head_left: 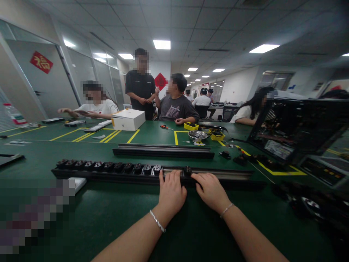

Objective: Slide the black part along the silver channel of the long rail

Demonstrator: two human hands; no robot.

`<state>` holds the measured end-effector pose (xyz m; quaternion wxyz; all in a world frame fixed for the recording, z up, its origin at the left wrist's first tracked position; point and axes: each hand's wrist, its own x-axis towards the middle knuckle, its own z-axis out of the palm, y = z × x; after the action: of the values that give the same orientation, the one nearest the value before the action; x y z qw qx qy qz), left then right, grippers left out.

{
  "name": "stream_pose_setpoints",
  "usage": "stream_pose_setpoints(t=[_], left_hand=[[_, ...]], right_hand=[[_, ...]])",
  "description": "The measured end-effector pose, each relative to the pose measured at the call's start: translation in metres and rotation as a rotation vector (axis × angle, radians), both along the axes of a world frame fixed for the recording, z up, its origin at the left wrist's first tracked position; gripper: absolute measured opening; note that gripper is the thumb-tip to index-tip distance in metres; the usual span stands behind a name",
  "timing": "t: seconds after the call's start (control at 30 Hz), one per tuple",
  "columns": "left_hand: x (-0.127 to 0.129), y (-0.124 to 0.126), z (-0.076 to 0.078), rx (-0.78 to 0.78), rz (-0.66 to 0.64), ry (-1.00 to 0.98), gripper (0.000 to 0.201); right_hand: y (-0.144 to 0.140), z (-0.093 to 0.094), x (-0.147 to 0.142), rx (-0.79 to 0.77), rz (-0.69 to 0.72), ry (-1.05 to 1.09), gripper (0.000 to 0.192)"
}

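Two bare forearms [136, 236] stretch forward over a green desk [109, 214], a silvery bracelet [157, 221] on the left wrist and another on the right. Ahead of them a long black rail [226, 175] with a metallic inner channel lies across the desk. Small black modules [118, 166] stand side by side along its left part, while one lone module [187, 170] sits in the channel farther right, between the two hands.

The left hand [172, 191] lies over the rail between the end of the row and the lone module; its fingers reach forward, mostly close together, with the thumb apart on the near side. Whether they grip the rail cannot be told. The right hand [211, 189] has its fingers bent inward, the index tip right at the lone module's side; whether it pinches the module or only touches it is unclear.

Beyond lies a second black rail [163, 152], parallel and bare of modules. Farther back are a white box [128, 120], a metal bowl [197, 135] and a yellow tray [191, 126]. Co-workers sit around the desk, and one person [140, 87] stands behind it.
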<state>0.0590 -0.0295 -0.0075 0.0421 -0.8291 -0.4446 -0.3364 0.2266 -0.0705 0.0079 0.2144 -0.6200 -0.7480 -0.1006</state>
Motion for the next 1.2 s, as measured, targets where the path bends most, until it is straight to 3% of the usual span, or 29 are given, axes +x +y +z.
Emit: stream_pose_setpoints(t=[1.2], left_hand=[[-0.003,0.001,0.001,-0.007,-0.018,0.049,0.034]], right_hand=[[-0.003,0.005,0.012,0.011,-0.046,-0.069,0.031]])
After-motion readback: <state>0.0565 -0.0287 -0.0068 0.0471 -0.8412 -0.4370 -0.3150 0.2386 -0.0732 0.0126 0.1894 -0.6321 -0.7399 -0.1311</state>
